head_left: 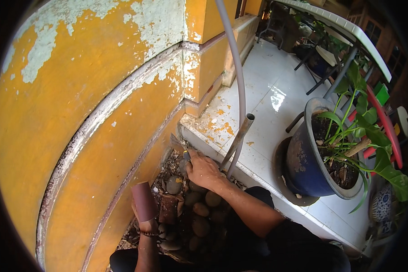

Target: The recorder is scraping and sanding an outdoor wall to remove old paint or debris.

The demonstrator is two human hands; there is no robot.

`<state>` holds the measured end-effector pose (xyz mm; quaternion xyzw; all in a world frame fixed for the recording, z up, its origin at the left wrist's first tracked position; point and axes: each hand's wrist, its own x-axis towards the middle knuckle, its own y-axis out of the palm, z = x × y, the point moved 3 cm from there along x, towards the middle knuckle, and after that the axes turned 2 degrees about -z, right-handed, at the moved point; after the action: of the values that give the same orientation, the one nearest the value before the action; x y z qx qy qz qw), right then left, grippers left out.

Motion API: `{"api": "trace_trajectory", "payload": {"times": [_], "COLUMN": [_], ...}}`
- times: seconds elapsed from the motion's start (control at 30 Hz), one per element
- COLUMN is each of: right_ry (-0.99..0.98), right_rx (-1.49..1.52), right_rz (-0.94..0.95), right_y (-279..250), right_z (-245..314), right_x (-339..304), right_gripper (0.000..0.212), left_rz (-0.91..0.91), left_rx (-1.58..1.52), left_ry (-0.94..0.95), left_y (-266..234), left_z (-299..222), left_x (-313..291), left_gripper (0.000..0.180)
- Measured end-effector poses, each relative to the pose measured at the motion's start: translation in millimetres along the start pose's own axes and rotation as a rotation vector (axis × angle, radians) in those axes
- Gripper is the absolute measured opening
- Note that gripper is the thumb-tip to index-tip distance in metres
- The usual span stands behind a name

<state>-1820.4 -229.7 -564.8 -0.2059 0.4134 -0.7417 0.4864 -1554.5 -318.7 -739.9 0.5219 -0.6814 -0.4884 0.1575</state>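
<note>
My right hand (204,170) is closed around the dark and yellow handle of a scraper (177,143). Its blade reaches to the low part of the peeling yellow wall (109,149), close to the corner by the tiled step. Lower and to the left, my left hand (146,225) grips a curved sheet of reddish-brown sandpaper (144,202) near the wall. The sheet hides most of the left fingers. Beneath both hands lie several rounded stones (201,226), among dry leaves and debris.
A white tiled porch (263,86) with paint flakes rises to the right. A metal pipe (238,139) and a grey hose (233,50) stand at its edge. Further right are a blue plant pot (301,156), a white table (349,27) and a red chair (385,122).
</note>
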Motion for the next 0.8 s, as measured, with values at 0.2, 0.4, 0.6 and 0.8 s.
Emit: {"api": "trace_trajectory", "payload": {"times": [0.2,0.4,0.6,0.8], "right_ry": [-0.104,-0.031,0.099,0.015], "right_rx": [0.188,0.31,0.525,0.544], "right_rz": [-0.461,-0.494,-0.382,-0.408], "right_y": [-19,-26,1,11], "right_z": [-10,-19,-30,-28], "right_x": [13,25,22,27], "right_gripper": [0.052,0.05,0.053,0.054], "left_rz": [-0.112,-0.002,0.012,0.05], "left_rx": [-0.036,0.47,0.514,0.654], "left_ry": [-0.045,0.064,0.036,0.058], "left_y": [79,115,111,125], "left_z": [9,-4,-9,-13], "left_x": [-28,-51,-55,-67], "left_gripper": [0.037,0.023,0.022,0.025]}}
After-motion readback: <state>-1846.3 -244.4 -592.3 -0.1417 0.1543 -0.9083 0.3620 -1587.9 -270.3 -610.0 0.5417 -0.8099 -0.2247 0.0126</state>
